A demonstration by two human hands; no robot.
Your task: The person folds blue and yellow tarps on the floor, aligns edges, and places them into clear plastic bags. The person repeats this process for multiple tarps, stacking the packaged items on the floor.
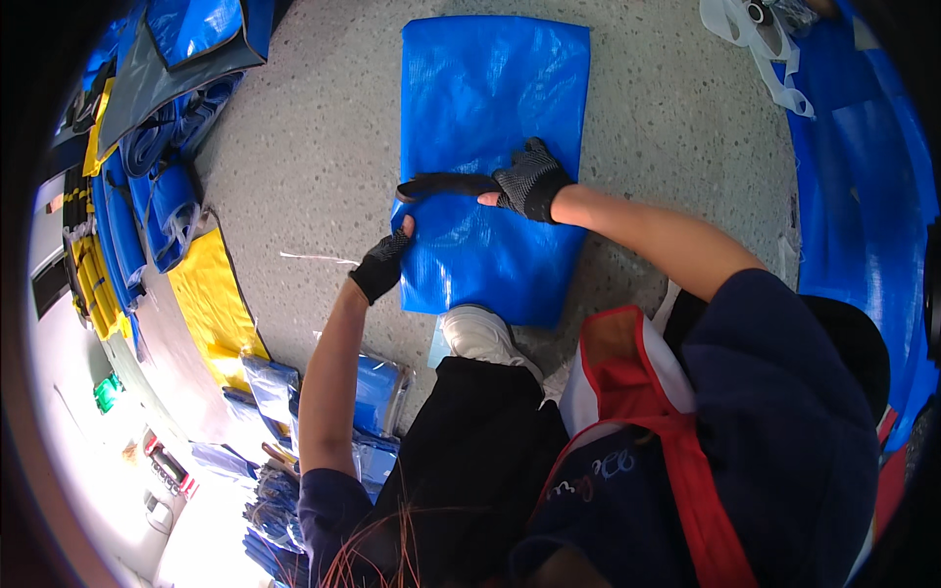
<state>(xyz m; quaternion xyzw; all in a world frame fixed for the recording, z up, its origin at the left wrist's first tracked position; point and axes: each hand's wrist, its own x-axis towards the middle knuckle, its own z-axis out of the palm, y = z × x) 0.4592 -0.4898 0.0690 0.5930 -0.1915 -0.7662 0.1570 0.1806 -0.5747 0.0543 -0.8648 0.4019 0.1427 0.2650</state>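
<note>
Blue woven-plastic folded sheet (490, 157) runs lengthwise up-frame; my right hand (529, 181) presses flat mid-sheet, left hand (384, 263) pinches its left edge.

left hand (382, 263) wearing black fingerless glove | right hand (529, 179) wearing black-grey fingerless glove | wearing navy short-sleeve shirt | red-white vest hanging at chest | black trousers | white shoe

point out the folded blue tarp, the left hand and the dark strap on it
folded blue tarp (495, 88), head view, bare upper face
left hand (384, 263), head view, glove back
dark strap (446, 185), head view, mid-length
</note>
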